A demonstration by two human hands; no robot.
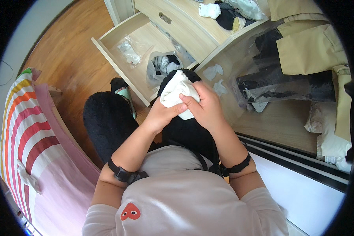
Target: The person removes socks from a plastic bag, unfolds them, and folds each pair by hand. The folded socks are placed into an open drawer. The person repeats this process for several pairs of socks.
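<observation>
A white folded cloth bundle [178,88], probably socks, is held between both hands above my black-clad knee [188,129]. My left hand [166,112] grips its lower left side, with the thumb lying across the front. On the right side, my right hand [205,101] presses its thumb against the fabric. The thumbs almost meet. Beyond the hands stands a pulled-out wooden drawer [118,69]. Inside it, a translucent plastic bag [153,72] holds rolled grey, white and black socks [165,63]. A clear plastic wrapper [129,53] lies flat beside that bag.
To the right, an open wardrobe compartment [271,121] contains black clothing in clear plastic [289,85] and hanging khaki garments [309,50]. Loose socks [224,17] lie on the cabinet at the top. A bed with a striped cover [35,118] stands left, over a wooden floor [67,44].
</observation>
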